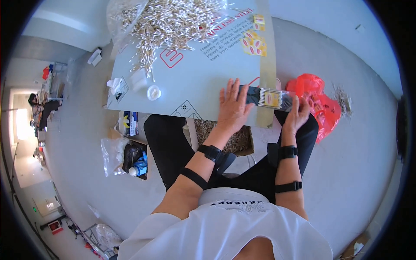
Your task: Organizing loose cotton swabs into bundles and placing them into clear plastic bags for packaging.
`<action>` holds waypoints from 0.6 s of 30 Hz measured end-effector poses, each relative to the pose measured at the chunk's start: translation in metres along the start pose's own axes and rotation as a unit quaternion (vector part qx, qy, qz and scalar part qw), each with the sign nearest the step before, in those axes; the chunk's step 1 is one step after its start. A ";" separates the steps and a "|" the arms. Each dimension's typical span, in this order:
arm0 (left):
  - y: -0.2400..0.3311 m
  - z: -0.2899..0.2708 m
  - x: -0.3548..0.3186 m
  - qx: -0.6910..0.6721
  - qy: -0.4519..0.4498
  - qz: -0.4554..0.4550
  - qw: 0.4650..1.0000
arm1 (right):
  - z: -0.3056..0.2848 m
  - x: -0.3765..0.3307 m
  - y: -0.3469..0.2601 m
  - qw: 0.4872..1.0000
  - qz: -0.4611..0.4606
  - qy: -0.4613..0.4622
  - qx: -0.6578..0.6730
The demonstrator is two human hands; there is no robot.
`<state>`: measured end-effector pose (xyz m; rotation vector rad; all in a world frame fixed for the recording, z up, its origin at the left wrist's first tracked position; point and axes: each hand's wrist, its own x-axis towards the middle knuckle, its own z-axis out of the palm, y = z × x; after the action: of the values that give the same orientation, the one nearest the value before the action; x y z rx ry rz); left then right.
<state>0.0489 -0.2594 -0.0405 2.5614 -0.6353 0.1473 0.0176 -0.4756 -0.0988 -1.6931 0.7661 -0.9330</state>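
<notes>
At the table's right edge lies a small clear plastic bag [286,102] with a row of cotton swabs [262,97] and a yellow card [272,99] inside. My right hand [297,115] pinches its outer end, beyond the edge. A flat dark strip [251,96] runs under the swab end, partly covered by my fingers. My left hand [233,106] rests on the table with fingers stretched out, its thumb and fingertips against that strip. Farther away, a large heap of loose cotton swabs [173,24] spills from a clear plastic sack [119,19]. Several yellow cards [253,43] lie at the far right.
A small round white tub [154,92] and a crumpled white tissue [115,85] sit at the table's left. Beside my right knee hangs a red plastic bag [323,110] with packets inside. Under the table [203,82] stands a cardboard box [247,141] of swabs; another open box [141,158] holds a blue bottle.
</notes>
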 end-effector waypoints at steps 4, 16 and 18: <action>-0.071 -0.016 -0.003 -0.005 0.108 -0.042 0.993 | 0.009 -0.007 -0.064 0.980 -0.172 -0.083 -0.060; -0.180 -0.051 0.045 -0.067 0.160 -0.144 0.974 | 0.190 -0.042 -0.136 0.839 -0.215 -0.495 -0.067; -0.175 -0.044 0.032 -0.060 0.166 -0.100 0.979 | 0.228 -0.034 -0.142 0.821 -0.326 -0.458 -0.099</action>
<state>0.1590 -0.1159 -0.0718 2.3912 -0.2513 0.4416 0.2051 -0.3005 -0.0132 -2.3323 -0.4162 -0.3349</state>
